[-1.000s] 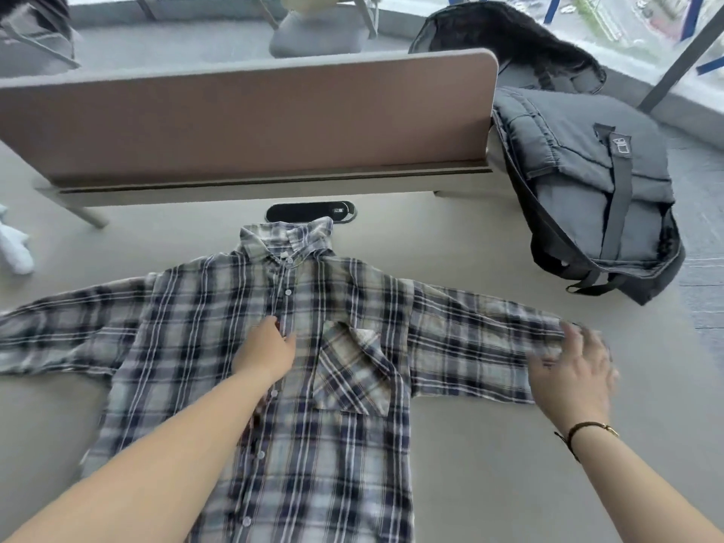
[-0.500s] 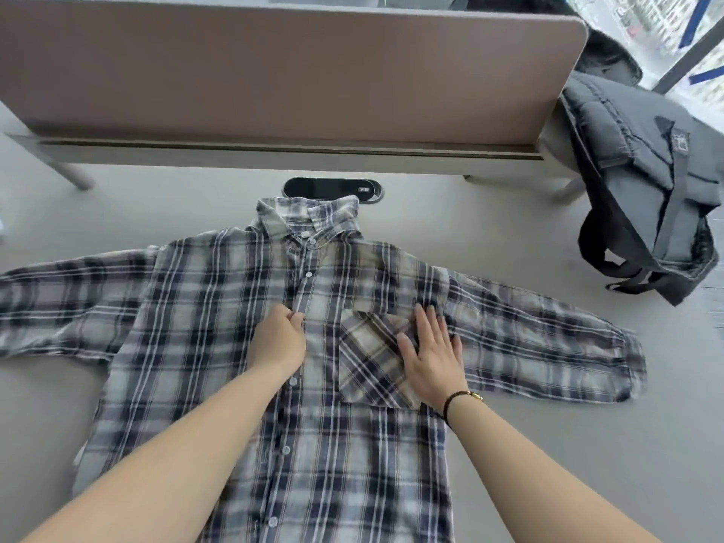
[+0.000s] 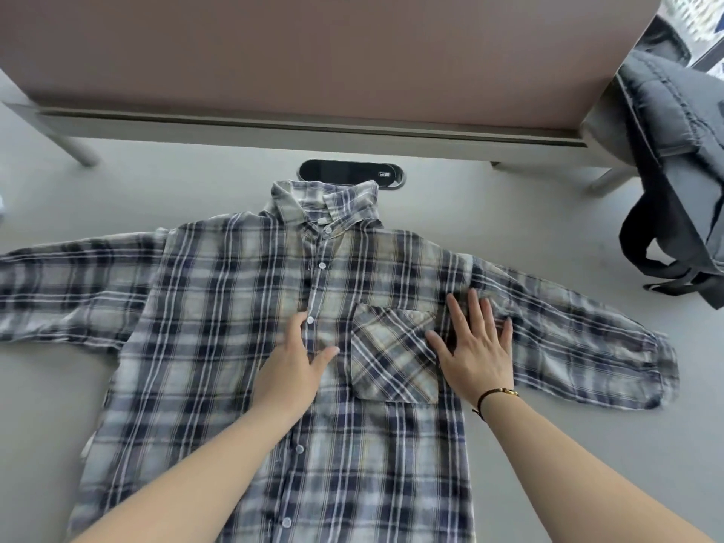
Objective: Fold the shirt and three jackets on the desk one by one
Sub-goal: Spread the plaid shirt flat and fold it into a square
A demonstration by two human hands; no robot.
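From the head camera, the plaid shirt [image 3: 219, 315] lies face up and buttoned on the desk [image 3: 509, 213], collar pointing away from the person and both sleeves spread out sideways. The left hand [image 3: 294, 370] rests on the button placket, fingers fairly straight and thumb splayed toward the chest pocket [image 3: 391, 350]; it presses and grasps nothing. The right hand [image 3: 476, 346] lies flat with fingers spread, just outboard of that pocket, at the seam where the right sleeve begins, also holding nothing. This looks like smoothing before the first fold. To do it well, the left palm should pin the placket while the right sweeps outward from itself along the sleeve, pushing out the wrinkles gathered just beyond its fingertips; the cuff, far out from the right hand, is rumpled and wants flattening too. A grey backpack [image 3: 681, 158] sits well beyond the right hand, near the desk divider [image 3: 313, 52]. No jackets can be identified with certainty in this view.
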